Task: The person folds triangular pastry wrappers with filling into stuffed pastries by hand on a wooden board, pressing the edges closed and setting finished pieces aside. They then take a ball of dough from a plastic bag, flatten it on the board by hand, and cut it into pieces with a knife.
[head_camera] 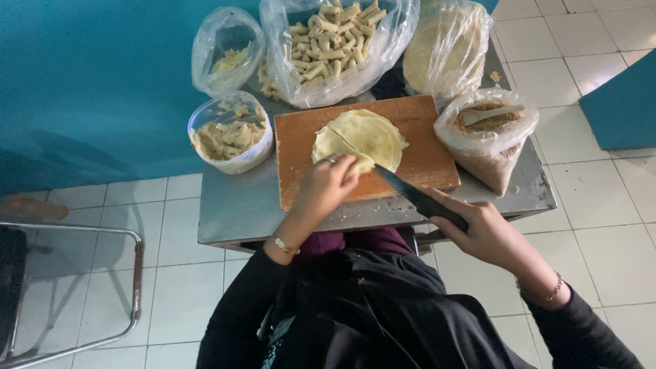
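A round pale yellow wrapper sheet (365, 137), cut across into pieces, lies on a wooden cutting board (424, 154). My left hand (326, 188) rests on the near edge of the sheet, fingers pinching it; a ring shows on one finger. My right hand (486, 232) grips the black handle of a knife (410, 193), whose dark blade points up-left to the sheet's near edge beside my left fingers.
A small metal table (239, 212) carries a plastic bag of rolled pieces (335, 44), a bag of flat wrappers (444, 48), a bag of brown filling with a spoon (488, 130), a tub of filling (229, 133) and a small bag (227, 51). A metal chair frame (82, 287) stands left on white tiles.
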`<state>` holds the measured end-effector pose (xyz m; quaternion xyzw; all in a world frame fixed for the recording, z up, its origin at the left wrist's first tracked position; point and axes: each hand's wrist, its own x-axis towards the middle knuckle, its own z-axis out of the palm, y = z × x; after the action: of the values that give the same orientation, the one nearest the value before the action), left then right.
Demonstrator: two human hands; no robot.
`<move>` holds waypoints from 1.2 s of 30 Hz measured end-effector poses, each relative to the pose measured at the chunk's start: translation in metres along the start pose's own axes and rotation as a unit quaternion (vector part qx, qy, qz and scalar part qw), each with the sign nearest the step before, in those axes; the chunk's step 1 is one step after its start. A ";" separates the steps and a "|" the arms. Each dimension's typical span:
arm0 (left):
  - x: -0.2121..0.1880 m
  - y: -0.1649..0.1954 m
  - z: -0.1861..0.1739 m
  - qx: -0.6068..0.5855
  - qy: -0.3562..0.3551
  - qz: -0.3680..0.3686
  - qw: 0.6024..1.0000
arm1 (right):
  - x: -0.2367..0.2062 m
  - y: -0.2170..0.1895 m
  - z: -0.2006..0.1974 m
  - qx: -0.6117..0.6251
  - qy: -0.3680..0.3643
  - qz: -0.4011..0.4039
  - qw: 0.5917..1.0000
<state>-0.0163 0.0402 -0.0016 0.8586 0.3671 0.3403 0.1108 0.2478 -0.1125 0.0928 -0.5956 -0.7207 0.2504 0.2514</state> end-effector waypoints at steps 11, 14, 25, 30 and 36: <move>-0.004 -0.019 -0.006 -0.359 0.085 -0.211 0.905 | 0.011 -0.012 0.000 -0.021 0.085 -0.090 0.992; -0.008 -0.021 -0.006 -0.438 0.143 -0.209 0.863 | 0.015 -0.018 0.009 -0.046 0.014 0.056 0.997; -0.010 0.009 -0.018 -0.223 0.101 -0.140 0.960 | 0.031 -0.038 0.023 -0.102 0.023 0.008 0.995; -0.021 0.045 -0.021 0.005 0.044 0.057 0.997 | 0.032 -0.036 0.002 -0.153 0.025 -0.038 0.987; -0.006 0.010 -0.026 0.041 0.124 -0.035 0.991 | 0.042 -0.035 -0.012 -0.149 0.063 -0.088 0.983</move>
<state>-0.0307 0.0272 0.0190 0.8002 0.4211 0.4251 0.0408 0.2234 -0.0766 0.1275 -0.5750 -0.7823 0.0792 0.2260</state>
